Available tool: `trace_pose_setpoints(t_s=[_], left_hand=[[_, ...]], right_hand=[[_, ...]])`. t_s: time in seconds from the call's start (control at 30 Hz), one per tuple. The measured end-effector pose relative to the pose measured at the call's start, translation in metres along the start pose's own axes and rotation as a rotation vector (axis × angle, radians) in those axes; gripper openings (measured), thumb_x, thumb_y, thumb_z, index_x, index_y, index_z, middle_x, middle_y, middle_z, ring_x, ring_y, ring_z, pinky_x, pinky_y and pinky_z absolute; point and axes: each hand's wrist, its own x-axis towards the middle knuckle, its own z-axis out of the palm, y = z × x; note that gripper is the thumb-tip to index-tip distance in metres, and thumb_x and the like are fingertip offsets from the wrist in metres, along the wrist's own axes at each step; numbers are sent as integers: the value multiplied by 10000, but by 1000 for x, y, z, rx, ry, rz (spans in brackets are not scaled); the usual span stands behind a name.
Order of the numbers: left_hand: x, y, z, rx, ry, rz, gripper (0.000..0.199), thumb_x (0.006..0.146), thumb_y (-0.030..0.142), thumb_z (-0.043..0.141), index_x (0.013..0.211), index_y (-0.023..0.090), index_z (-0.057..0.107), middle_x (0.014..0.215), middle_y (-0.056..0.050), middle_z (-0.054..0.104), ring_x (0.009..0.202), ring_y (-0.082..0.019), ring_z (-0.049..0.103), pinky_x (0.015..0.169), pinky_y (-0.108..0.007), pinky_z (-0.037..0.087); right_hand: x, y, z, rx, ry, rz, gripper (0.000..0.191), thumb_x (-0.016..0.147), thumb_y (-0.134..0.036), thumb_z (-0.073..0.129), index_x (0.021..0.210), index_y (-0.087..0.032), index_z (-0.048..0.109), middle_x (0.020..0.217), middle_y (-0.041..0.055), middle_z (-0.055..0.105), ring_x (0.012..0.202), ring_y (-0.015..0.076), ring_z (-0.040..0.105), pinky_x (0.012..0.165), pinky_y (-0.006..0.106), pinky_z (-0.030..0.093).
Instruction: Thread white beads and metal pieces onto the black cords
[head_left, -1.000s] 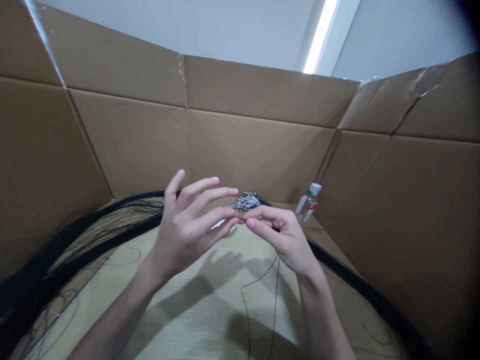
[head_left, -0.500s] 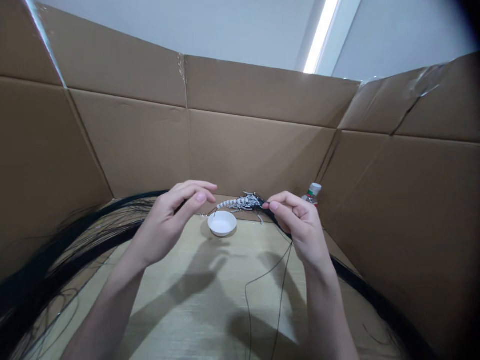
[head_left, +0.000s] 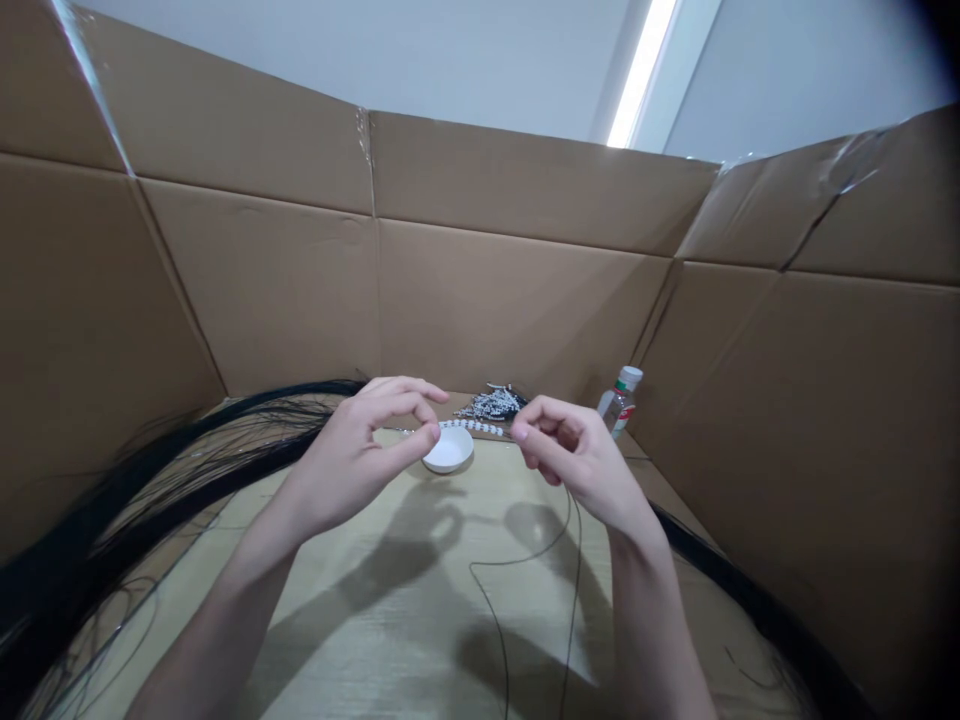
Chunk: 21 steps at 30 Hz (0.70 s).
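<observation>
A short strand of white beads [head_left: 480, 427] stretches almost level between my two hands, over the far rim of a small white bowl [head_left: 450, 452]. My left hand [head_left: 364, 445] pinches the strand's left end between thumb and index finger, the other fingers curved above. At the strand's right end, my right hand [head_left: 574, 450] is closed, its thumb and index fingertips together on the dark cord. Below that hand, a thin dark cord [head_left: 486, 563] hangs in two lengths towards the near edge. Behind the strand lies a pile of black-and-white beaded strands [head_left: 493, 402].
Cardboard walls [head_left: 517, 310] surround the pale work surface [head_left: 360, 640]. A clear bottle [head_left: 616, 405] with a white cap stands at the back right. Bundles of long black strands [head_left: 187, 490] curve along the left side, and another black bundle [head_left: 739, 580] runs down the right.
My left hand's thumb and index finger have closed on the strand's end. The bead strand has come down and nearer, with my right hand shifting slightly left and down.
</observation>
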Motion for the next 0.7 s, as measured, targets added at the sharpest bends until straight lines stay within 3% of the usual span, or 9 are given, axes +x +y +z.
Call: trace_pose_setpoints(t_s=[0.2, 0.4, 0.47, 0.6, 0.7], left_hand=[[4, 3, 7, 22, -35, 11, 256, 966, 453, 654, 808, 264, 727, 1260, -3, 721, 1226, -269, 605, 1078, -459, 422], [5, 0, 8, -20, 8, -17, 256, 965, 509, 671, 881, 284, 760, 1268, -5, 712, 1200, -243, 619, 946, -362, 485], [5, 0, 9, -30, 14, 6, 227, 979, 458, 663, 878, 273, 746, 1202, -1, 724, 1147, -220, 632, 896, -332, 483], [5, 1, 13, -56, 51, 47, 184, 944, 250, 633, 765, 206, 631, 878, 6, 684, 831, -159, 626, 746, -301, 456], [5, 4, 18, -72, 129, 64, 177, 867, 172, 635, 708, 190, 561, 830, -1, 647, 760, -149, 604, 675, -292, 439]], right_hand=[[2, 2, 9, 46, -26, -27, 301, 964, -439, 730, 843, -165, 699, 757, -4, 627, 643, 88, 487, 568, 238, 336], [6, 6, 8, 6, 36, -56, 238, 972, -378, 726, 855, -172, 740, 737, -9, 637, 626, 86, 472, 556, 244, 315], [6, 6, 7, 9, 28, -53, 240, 971, -380, 728, 847, -174, 737, 729, -15, 631, 619, 82, 464, 552, 244, 309], [7, 7, 8, 27, 1, -7, 268, 961, -410, 737, 849, -166, 742, 712, -18, 609, 610, 79, 447, 542, 245, 296], [7, 9, 8, 39, -10, 7, 296, 952, -436, 745, 834, -165, 736, 691, -24, 582, 597, 77, 419, 535, 248, 282]])
